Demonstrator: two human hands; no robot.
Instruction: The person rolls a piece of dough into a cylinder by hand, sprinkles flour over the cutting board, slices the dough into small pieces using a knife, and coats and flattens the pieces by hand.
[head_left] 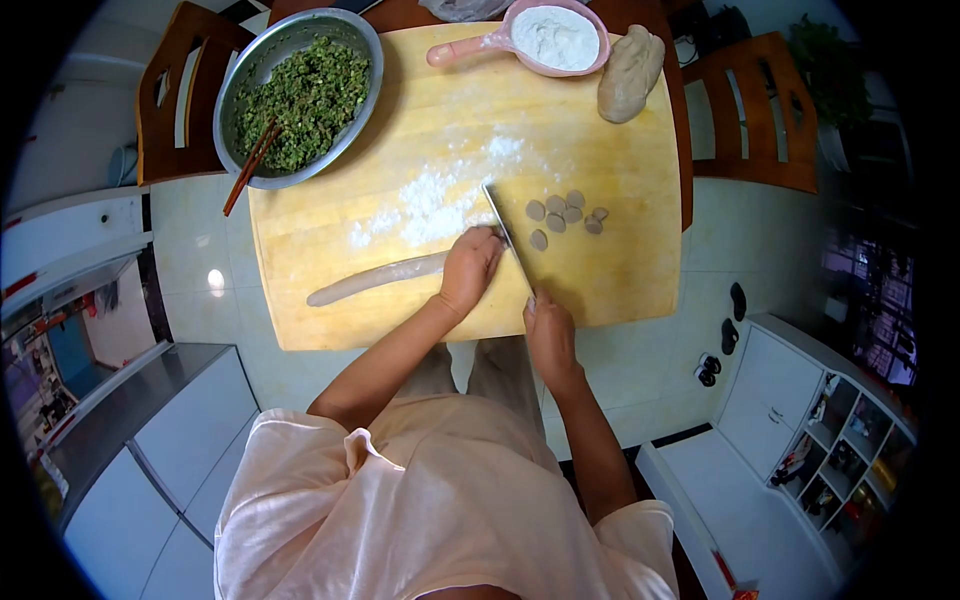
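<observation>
A long rope of greyish-brown dough (380, 277) lies across the wooden board (610, 285). My left hand (472, 268) is closed over the right end of this rope. In my right hand (550, 325) is the handle of a knife (510, 240), its blade upright at the rope's end, close beside my left fingers. Several small cut dough pieces (555, 221) lie to the right of the blade. Loose white flour (435, 205) is scattered on the board just beyond my left hand.
At the far left, a metal bowl (225, 120) holds chopped green filling, with chopsticks (252, 165) resting on its rim. A pink scoop (465, 48) of flour and a larger dough lump (630, 75) sit at the far right. Wooden chairs (755, 110) flank the table.
</observation>
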